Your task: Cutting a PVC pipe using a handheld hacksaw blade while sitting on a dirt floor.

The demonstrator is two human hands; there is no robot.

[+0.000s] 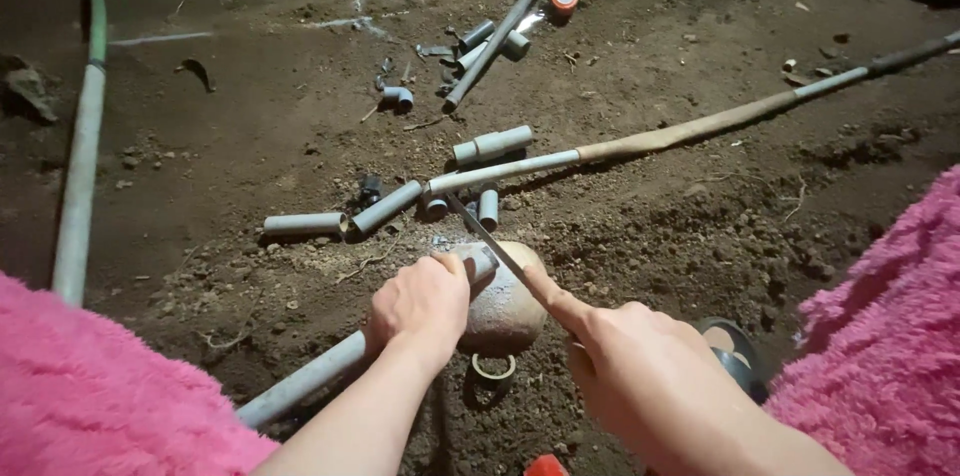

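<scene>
Left hand (420, 306) clenched on grey pipe (300, 384) atop round stone (505, 311); right hand (640, 356) grasping saw blade (485, 231) (pointing 11 o'clock). I judge slip risk: blade skating toward thumb.

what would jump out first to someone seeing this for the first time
Low in the middle, the left hand presses a grey pipe onto a rounded stone, while the right hand lays a thin saw blade across the pipe's end. Fluffy pink fabric fills both bottom corners. Beyond, cut pipe pieces and long pipes lie scattered over dark soil.
</scene>
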